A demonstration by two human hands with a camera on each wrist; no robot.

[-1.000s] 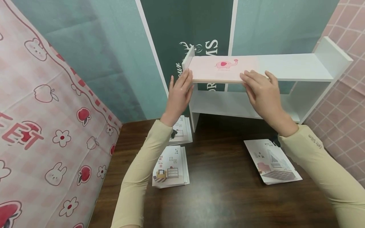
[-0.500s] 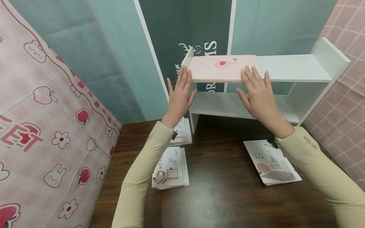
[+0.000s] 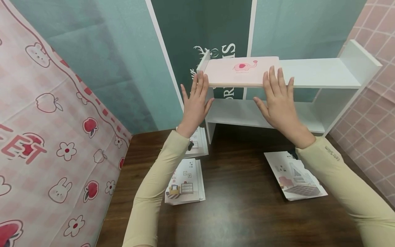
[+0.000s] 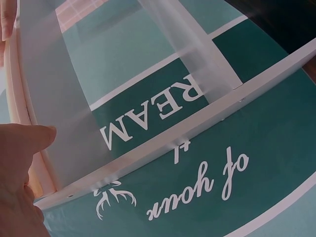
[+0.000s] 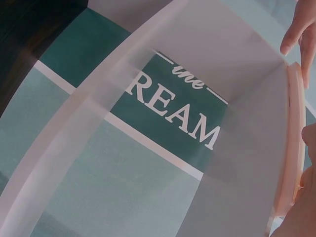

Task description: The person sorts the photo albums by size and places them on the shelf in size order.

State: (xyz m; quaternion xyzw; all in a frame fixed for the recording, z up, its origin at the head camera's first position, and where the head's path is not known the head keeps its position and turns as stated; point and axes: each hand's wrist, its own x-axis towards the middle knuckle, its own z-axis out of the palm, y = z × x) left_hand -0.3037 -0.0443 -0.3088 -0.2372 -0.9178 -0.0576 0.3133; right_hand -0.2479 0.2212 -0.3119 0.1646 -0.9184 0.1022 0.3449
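A pink notebook-like item [image 3: 242, 71] with an elephant print lies flat at the left end of the white shelf's [image 3: 321, 72] top board. Against its front left corner rest the straight fingers of my left hand [image 3: 194, 109], with the thumb spread away. My right hand [image 3: 280, 106] lies at the item's front right corner, fingers extended and thumb out to the side. Seen from below in the left wrist view, the item's pink edge [image 4: 19, 94] runs along the board, beside my left hand [image 4: 17, 168]. The right wrist view shows that pink edge [image 5: 294, 133] as layered, near my right hand [image 5: 301, 210].
Printed booklets lie in two stacks, a near one [image 3: 185, 181] and a far one [image 3: 199, 142], left of centre on the dark wooden table [image 3: 234, 209]. Another printed booklet stack [image 3: 294, 176] lies at the right. A patterned cloth [image 3: 61, 137] hangs on the left.
My fingers have straightened, the right hand's most clearly, from bent over the front edge to flat and extended. The pink item has shifted slightly toward the back of the top board.
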